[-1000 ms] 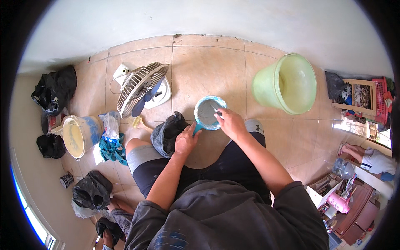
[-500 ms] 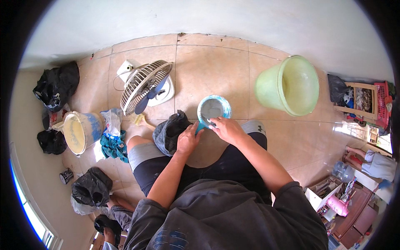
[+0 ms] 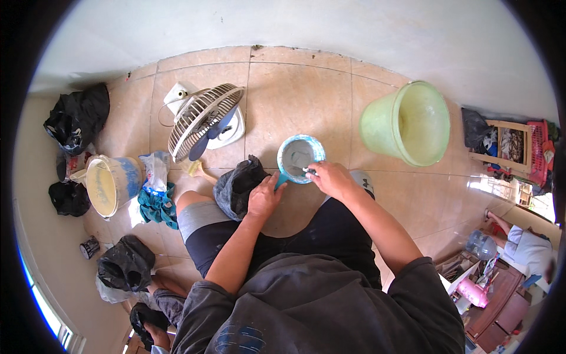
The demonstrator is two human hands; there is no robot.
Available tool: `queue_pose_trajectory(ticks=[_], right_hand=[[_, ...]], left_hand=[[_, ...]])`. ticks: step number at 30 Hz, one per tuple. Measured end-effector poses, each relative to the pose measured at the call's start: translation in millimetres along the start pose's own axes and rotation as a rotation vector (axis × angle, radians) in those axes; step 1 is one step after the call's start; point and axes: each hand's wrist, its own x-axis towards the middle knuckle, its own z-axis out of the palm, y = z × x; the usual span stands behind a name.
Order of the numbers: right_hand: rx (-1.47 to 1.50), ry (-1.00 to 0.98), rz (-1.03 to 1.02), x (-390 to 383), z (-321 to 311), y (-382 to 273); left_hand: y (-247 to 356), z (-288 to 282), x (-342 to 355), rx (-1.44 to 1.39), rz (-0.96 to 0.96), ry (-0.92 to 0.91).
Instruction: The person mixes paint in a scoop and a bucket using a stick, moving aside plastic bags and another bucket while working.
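Between my knees is a round water dipper [image 3: 322, 154], its rim smeared with blue and white, with thick grey paste [image 3: 298, 156] inside. My left hand [image 3: 265, 196] is closed around the dipper's turquoise handle [image 3: 282, 179]. At the near right rim my right hand [image 3: 333, 179] pinches a small tool [image 3: 309, 170] with a pale and dark end. Its kind cannot be made out, as the fingers hide much of it. A crumpled black plastic bag [image 3: 234, 192] sits beside my left hand, against my left leg.
A caged fan [image 3: 203, 121] stands ahead on the left, with a paintbrush [image 3: 203, 173] near it. At left are a paint-stained bucket [image 3: 127, 180] and a teal cloth [image 3: 158, 207]. The large green bucket [image 3: 380, 125] is at right. Other people's legs [image 3: 168, 284] show at lower left.
My right hand has shifted slightly right and toward me, to the dipper's near right edge. Streaks now show in the grey paste. My left hand keeps its hold.
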Motion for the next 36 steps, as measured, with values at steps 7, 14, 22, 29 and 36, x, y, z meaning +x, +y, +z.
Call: queue_pose_trajectory(ticks=[7,14,22,29,36], right_hand=[[0.034,0.129,-0.098,18.5,8.3,-9.6],[-0.045,0.046,0.118,16.2,-8.9,-4.6],[-0.045,-0.046,-0.081,6.4,1.9,-0.4],[-0.184,0.107,-0.224,21.5,-18.6,1.6],[0.012,0.056,0.114,3.5,2.5,2.0]], left_hand=[[-0.4,1.1,0.8,-0.019,0.008,-0.012],[3.8,-2.2,0.2,0.005,0.0,0.0],[-0.1,0.6,-0.2,0.009,0.032,0.026],[0.8,-0.6,1.7,-0.003,-0.009,-0.029],[5.1,-0.2,-0.1,0.018,-0.011,0.001]])
